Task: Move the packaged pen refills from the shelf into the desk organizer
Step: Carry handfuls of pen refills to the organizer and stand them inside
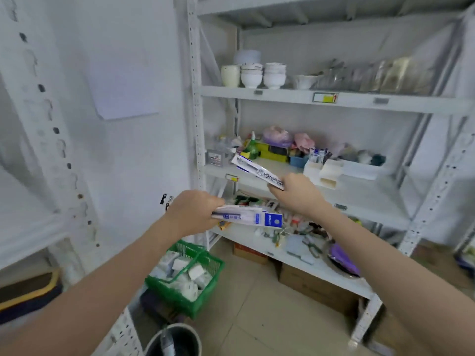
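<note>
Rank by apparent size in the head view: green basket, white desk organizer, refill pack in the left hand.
1. green basket, nearest the camera
2. refill pack in the left hand and white desk organizer: similar; unranked.

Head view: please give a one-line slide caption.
Each hand, left and right, holds a refill pack before the shelf.

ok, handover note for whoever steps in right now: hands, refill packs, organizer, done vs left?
Left hand: closed on a bundle of refill packs, held level in front of the shelf.
Right hand: closed on one refill pack, raised toward the white desk organizer on the middle shelf.
Done: some packs already stand in the organizer.
Left: put in the right-hand pack, then the left bundle.
</note>
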